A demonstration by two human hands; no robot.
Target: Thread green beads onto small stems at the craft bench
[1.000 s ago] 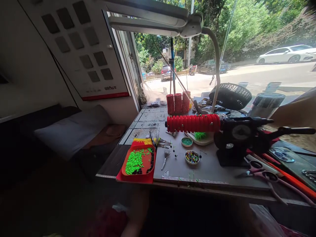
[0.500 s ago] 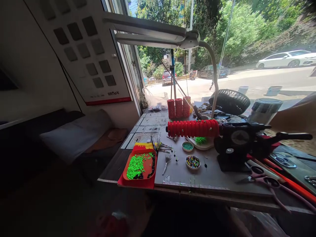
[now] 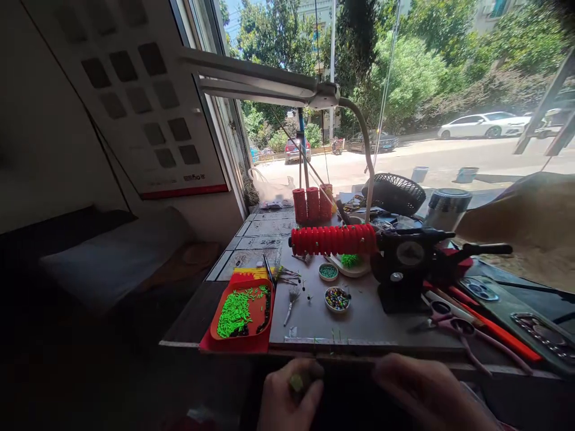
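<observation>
Head view, at my workbench by the window: both my hands sit low at the near edge of the surface (image 3: pixel 381 323). My left hand (image 3: pixel 287 401) has fingers curled, pinching one small yellow-green piece (image 3: pixel 296 382) between thumb and fingertips. My right hand (image 3: pixel 426 392) lies just to the right of it, apart from it, loosely curled; I cannot tell whether it holds anything.

Counted on the surface: one red tray (image 3: pixel 242 308) of green tubes at the near left corner, beyond my left hand; two small dishes, one of green beads (image 3: pixel 328 272) and one of mixed beads (image 3: pixel 337 299); one long red roller (image 3: pixel 333 239) mounted on one black winder (image 3: pixel 404 269); three red spools (image 3: pixel 313 205) standing upright at the back; one pair of pink scissors (image 3: pixel 453 323) at the right; one orange rod (image 3: pixel 489 326) beside them; one phone (image 3: pixel 516 308) face down at the far right; one desk lamp (image 3: pixel 265 84) arching overhead; one black fan (image 3: pixel 395 194) by the glass.

The pinched piece is below the surface edge, in front of the tray and well apart from the dishes.

A second ago neither hand showed; only a forearm lay dim at the bottom. Now both hands have come up into view, and the whole bench sits lower and further left in the picture. The things on the surface lie as they did.
</observation>
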